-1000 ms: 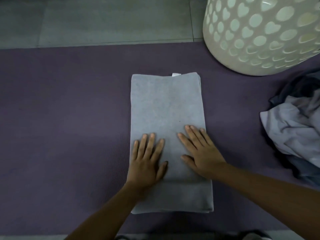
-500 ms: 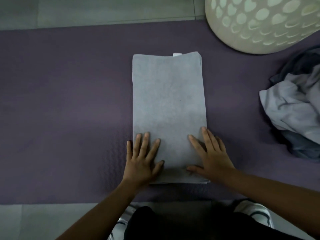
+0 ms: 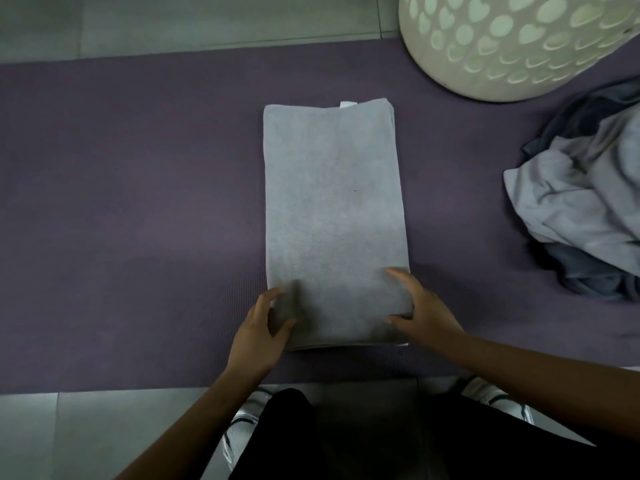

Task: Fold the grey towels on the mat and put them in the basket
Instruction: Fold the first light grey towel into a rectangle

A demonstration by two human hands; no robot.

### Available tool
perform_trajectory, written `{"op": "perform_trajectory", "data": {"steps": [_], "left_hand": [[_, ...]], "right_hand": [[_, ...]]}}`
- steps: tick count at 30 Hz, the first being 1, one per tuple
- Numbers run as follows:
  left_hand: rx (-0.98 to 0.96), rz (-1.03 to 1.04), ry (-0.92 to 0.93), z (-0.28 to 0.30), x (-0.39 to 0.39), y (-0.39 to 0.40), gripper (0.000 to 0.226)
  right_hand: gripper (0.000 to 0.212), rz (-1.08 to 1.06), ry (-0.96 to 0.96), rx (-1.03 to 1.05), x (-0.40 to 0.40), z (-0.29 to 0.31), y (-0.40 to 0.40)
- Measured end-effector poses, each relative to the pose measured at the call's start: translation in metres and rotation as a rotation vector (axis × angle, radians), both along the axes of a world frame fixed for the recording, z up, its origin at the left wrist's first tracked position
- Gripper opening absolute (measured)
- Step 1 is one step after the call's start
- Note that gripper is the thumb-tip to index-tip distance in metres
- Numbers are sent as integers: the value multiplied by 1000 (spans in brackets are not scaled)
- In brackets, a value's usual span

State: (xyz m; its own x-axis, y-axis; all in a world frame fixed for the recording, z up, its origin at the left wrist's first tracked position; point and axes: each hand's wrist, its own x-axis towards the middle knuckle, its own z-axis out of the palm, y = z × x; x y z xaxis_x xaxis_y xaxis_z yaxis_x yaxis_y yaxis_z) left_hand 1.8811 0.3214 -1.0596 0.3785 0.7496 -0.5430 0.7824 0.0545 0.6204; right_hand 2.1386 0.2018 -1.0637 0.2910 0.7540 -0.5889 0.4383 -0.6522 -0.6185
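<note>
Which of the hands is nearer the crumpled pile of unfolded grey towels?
Right. The right hand grips the near right corner of the folded grey towel, on the side of the crumpled pile; the left hand grips the near left corner.

Both hands curled at the near corners, forearms reaching forward

The left hand [image 3: 260, 329] is cupped, thumb on top and fingers [image 3: 269, 295] bent over the edge. The right hand [image 3: 425, 310] is held likewise, thumb pointing inward, fingers arched. Both forearms are bare and angled inward from below; dark-clad knees are seen between them.
</note>
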Motion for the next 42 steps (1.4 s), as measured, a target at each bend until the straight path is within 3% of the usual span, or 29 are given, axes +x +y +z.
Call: {"op": "perform_trajectory", "data": {"steps": [6, 9, 14, 17, 21, 24, 26, 29, 31, 37, 42], "left_hand": [[-177, 97, -89, 8, -1, 15, 23], [-309, 272, -211, 18, 3, 24, 13], [-279, 390, -287, 32, 18, 55, 20], [-265, 436, -344, 47, 36, 81, 15], [-476, 736, -547, 57, 72, 124, 15], [-520, 793, -542, 47, 91, 151, 34], [-463, 604, -364, 37, 96, 160, 39], [-225, 214, -65, 25, 99, 167, 27], [-142, 79, 30, 17, 97, 165, 34], [0, 154, 129, -12, 76, 129, 50], [-59, 290, 6, -8, 79, 108, 41]], "right_hand": [[57, -93, 164, 30, 4, 14, -1], [44, -201, 165, 1, 4, 24, 1], [36, -323, 155, 130, 18, 47, 31], [27, -496, 344, 183, 33, 56, 65], [15, -768, 621, 119, 58, 58, 108], [40, -864, 789, 90, 75, 45, 130], [51, -708, 694, 44, 84, 35, 137], [54, -304, 325, -27, 93, 23, 141], [62, -207, 203, -53, 93, 14, 141], [51, -277, -144, -17, 63, -5, 131], [61, -332, -84, -59, 43, 3, 118]]}}
